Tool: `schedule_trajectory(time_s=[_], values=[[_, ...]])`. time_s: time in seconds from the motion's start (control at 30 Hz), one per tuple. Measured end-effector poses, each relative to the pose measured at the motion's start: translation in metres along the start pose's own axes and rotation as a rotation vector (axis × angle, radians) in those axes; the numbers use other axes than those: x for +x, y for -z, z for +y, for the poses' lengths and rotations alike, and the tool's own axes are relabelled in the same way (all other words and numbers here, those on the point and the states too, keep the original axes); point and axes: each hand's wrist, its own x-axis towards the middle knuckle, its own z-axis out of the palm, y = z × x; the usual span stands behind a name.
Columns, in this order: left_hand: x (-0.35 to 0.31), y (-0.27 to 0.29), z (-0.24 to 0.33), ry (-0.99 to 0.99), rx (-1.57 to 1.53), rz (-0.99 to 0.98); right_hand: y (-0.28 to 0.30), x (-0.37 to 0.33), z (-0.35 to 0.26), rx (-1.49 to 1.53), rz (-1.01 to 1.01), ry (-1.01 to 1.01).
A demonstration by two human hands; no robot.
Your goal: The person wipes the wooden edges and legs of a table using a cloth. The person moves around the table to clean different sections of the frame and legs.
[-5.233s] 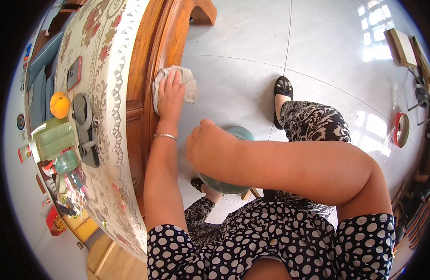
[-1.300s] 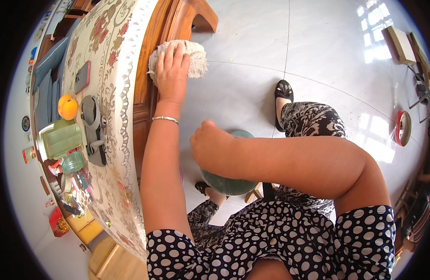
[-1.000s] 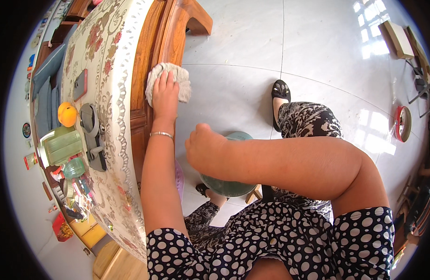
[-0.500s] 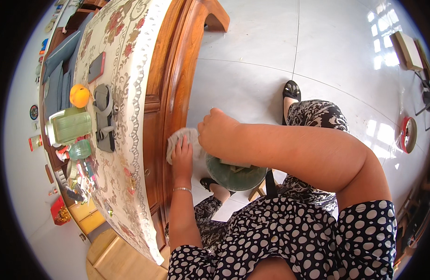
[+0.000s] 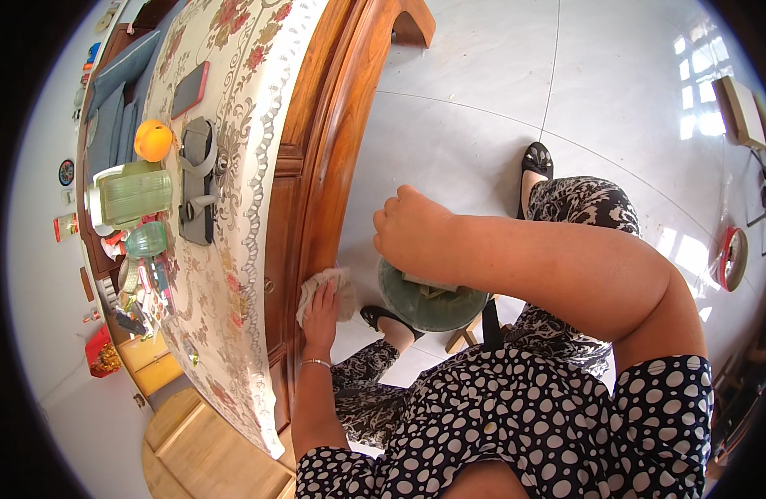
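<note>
Lying against the wooden table (image 5: 337, 166)'s side, the pale cloth (image 5: 343, 301) sits beneath the left hand (image 5: 320, 320), its fingers outstretched. Toward the cloth's two o'clock, the right hand (image 5: 412, 229) hangs apart, curled fist-like; at three o'clock stands a round green object (image 5: 425, 311), toward eleven a phone (image 5: 190, 89).

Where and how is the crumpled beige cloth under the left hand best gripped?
Probably by the uncovered right part of the crumpled beige cloth, coming from the right: the bare left hand covers its middle, and the brown wooden table lies along its left.
</note>
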Motion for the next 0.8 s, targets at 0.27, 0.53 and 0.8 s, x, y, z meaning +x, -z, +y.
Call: schedule_trajectory(time_s=[0.27, 0.53, 0.8], values=[[0.143, 0.03, -0.002, -0.131, 0.023, 0.256, -0.006, 0.001, -0.002, 0.021, 0.052, -0.007], [0.323, 0.132, 0.011, -0.257, 0.051, 0.659, -0.009, 0.002, -0.005, 0.034, 0.024, -0.057], [0.452, 0.183, -0.011, -0.052, 0.021, 0.69, -0.003, 0.003, 0.002, 0.097, -0.055, -0.057]])
